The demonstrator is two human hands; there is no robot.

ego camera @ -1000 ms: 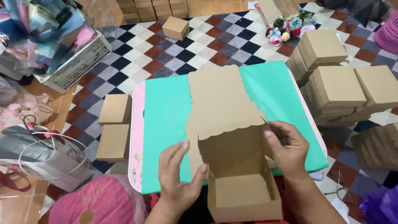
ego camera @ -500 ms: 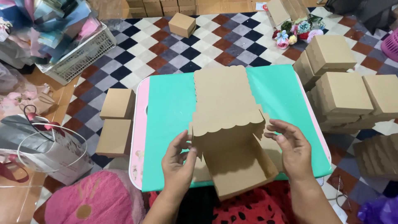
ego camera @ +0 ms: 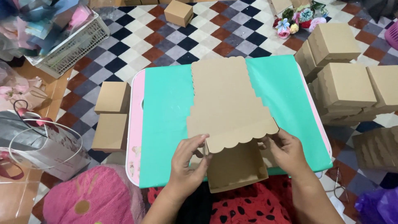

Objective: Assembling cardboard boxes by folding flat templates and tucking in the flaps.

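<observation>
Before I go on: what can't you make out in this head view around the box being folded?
- Box inside: its back half is hidden under the scalloped flap.
- Left hand fingertips: tucked behind the box's left wall.
- Right hand fingertips: hidden under the flap.
- Table near edge: covered by the box and both hands.
- Finished boxes at right: the stack is cut off by the frame edge.

We cannot see the front of the cardboard box (ego camera: 236,168), where the scalloped flap (ego camera: 232,141) covers its opening. Our left hand (ego camera: 188,164) hides its left wall, our right hand (ego camera: 286,151) its right corner. The purple bag (ego camera: 379,205) and white basket (ego camera: 68,43) are cut off by the picture's edges.
</observation>
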